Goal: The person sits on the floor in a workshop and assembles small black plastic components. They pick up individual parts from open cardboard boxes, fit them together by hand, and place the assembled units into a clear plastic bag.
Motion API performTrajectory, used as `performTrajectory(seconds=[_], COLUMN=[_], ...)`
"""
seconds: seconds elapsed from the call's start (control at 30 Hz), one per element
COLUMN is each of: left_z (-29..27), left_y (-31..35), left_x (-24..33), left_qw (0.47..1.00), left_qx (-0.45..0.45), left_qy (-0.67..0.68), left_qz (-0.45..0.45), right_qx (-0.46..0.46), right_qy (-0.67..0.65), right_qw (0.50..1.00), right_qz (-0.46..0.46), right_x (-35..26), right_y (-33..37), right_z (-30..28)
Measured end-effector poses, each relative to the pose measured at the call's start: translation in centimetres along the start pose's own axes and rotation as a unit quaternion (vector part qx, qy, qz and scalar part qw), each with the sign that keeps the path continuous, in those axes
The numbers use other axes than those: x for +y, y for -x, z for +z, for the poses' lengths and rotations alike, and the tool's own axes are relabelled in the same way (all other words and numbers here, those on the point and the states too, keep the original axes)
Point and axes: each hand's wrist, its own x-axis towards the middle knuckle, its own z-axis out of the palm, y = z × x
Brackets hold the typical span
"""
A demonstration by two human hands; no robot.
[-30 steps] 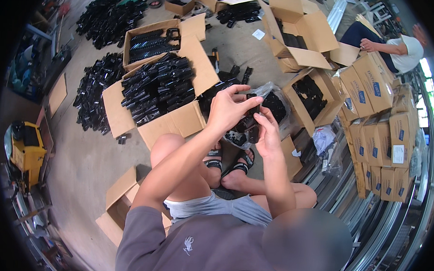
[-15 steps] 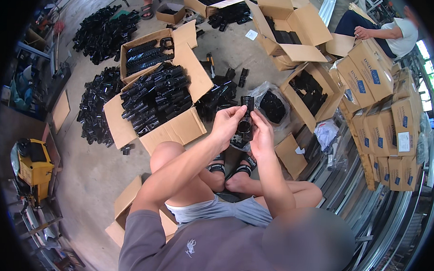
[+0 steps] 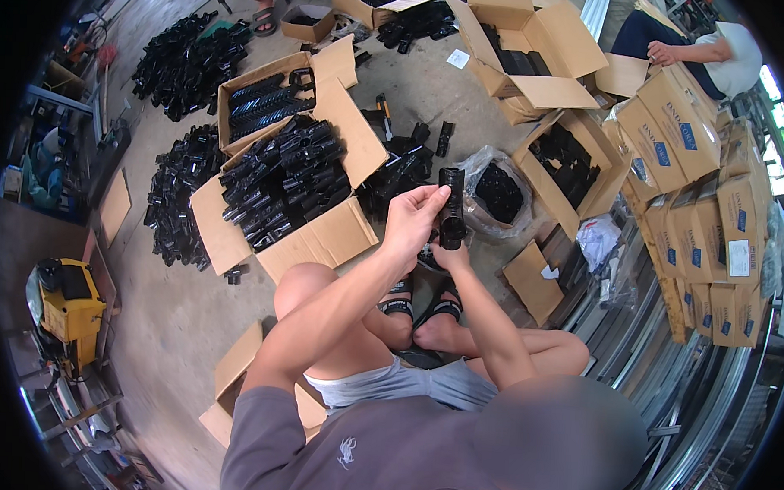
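Between thumb and fingers, my left hand (image 3: 416, 213) grips a black tubular part (image 3: 451, 214) with an opening along its side, held upright above my feet. Lower down, my right hand (image 3: 451, 257) is by the part's bottom end, beside a dark container (image 3: 428, 257) near my sandals. The fingers of that hand are mostly hidden behind the part. Just ahead lies a heap of black parts (image 3: 401, 169). A clear plastic bag of small black pieces (image 3: 500, 195) sits to the right of the held part.
At left stands an open carton (image 3: 319, 241) heaped with black parts, with another carton (image 3: 226, 118) behind it. More piles (image 3: 191, 69) lie on the floor. Open cartons (image 3: 615, 171) and stacked closed boxes (image 3: 672, 138) are at right, near another person (image 3: 710, 50). Metal profiles (image 3: 638, 357) lie at right.
My right hand has left the upper side of the black part and moved down toward the dark container. My left hand keeps hold of the part, now in plainer view.
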Motion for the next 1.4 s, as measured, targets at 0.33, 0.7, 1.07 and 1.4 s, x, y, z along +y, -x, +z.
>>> performTrajectory(seconds=[0.33, 0.7, 1.07, 1.4], left_z=[-0.9, -0.3, 0.5, 0.5], left_y=[0.0, -0.7, -0.4, 0.6], left_x=[0.4, 0.5, -1.8, -2.6], left_qw=[0.995, 0.999, 0.984, 0.978], left_qx=[-0.031, -0.012, 0.032, 0.033], left_qy=[0.051, 0.023, -0.122, -0.128], left_qz=[-0.081, -0.044, 0.126, 0.161], right_qx=[0.050, 0.110, 0.205, 0.293], right_qy=[-0.040, -0.038, -0.485, -0.291], right_qw=[0.998, 0.993, 0.815, 0.874], right_qz=[-0.006, -0.034, -0.244, -0.255], right_x=[1.9, 1.9, -9.8, -11.3], right_y=[-1.9, 0.0, 12.0, 15.3], right_z=[5.9, 2.1, -15.6, -16.5])
